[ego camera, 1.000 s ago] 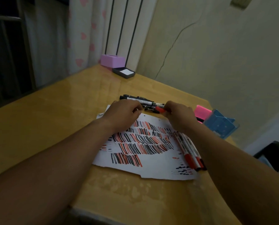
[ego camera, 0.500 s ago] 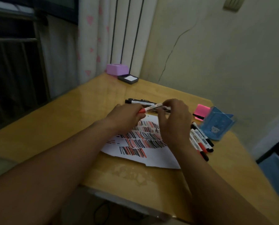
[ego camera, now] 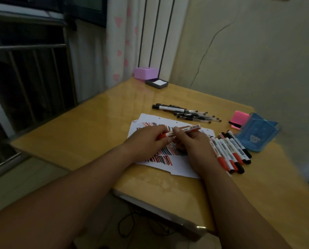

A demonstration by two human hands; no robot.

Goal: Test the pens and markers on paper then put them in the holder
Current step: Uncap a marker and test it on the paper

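From the head camera, the left hand [ego camera: 146, 142] grips the red-capped end of a red marker [ego camera: 187, 129] and the right hand [ego camera: 195, 148] pinches its barrel, holding it just above the paper [ego camera: 146, 120]. If the cap comes off with a jerk — likely enough with two opposed pulls — the tip may smear fingers, or the right forearm may knock the row of markers [ego camera: 231, 150] beside it. The blue holder [ego camera: 256, 135] stands beyond them, to the right.
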